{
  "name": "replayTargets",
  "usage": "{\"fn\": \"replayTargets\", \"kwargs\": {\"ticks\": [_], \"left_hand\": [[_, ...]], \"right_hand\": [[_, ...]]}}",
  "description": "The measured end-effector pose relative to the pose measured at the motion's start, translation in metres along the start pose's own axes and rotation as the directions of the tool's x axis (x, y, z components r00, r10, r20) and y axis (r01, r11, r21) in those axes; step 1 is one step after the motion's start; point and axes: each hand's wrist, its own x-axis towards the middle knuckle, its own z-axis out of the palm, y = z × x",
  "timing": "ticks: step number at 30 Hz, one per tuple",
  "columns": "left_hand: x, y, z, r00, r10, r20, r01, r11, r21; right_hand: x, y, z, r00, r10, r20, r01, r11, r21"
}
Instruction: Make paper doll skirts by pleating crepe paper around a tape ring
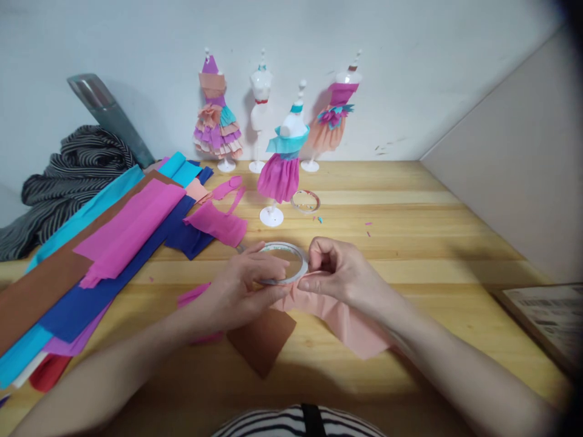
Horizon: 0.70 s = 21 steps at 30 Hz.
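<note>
My left hand [248,282] is closed around the near left side of a roll of thin double-sided tape [298,250], a white ring with green print inside. Its thumb also presses at the gathered edge of a peach crepe paper strip [350,325]. With thumb and bent fingers, my right hand [339,270] pinches the strip's upper edge just right of the roll. The strip hangs in loose folds below and to the right. Beneath my left hand lies a brown paper piece [264,340], with pink paper [195,294] partly hidden behind the wrist.
Several small mannequins in paper dresses, one with a pink skirt [279,176], stand at the back. Stacked coloured crepe paper [132,224] and striped cloth [82,161] lie left. Another tape ring [306,201] and paper scraps [368,224] lie beyond my hands; a framed board [542,315] is right.
</note>
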Motion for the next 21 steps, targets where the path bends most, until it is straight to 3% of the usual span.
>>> {"fn": "replayTargets", "kwargs": {"ticks": [5, 15, 21], "left_hand": [[0.003, 0.001, 0.006, 0.998, 0.046, -0.031, -0.044, 0.996, 0.072], [0.002, -0.002, 0.004, 0.994, 0.066, -0.084, -0.057, 0.993, 0.103], [0.004, -0.003, 0.006, 0.990, 0.075, -0.118, -0.061, 0.990, 0.124]], "right_hand": [[-0.011, -0.003, 0.005, 0.980, -0.114, -0.161, 0.077, 0.972, -0.224], [-0.016, -0.005, 0.001, 0.991, -0.107, -0.079, 0.074, 0.937, -0.341], [-0.012, -0.001, 0.003, 0.981, -0.187, -0.058, 0.151, 0.909, -0.388]]}}
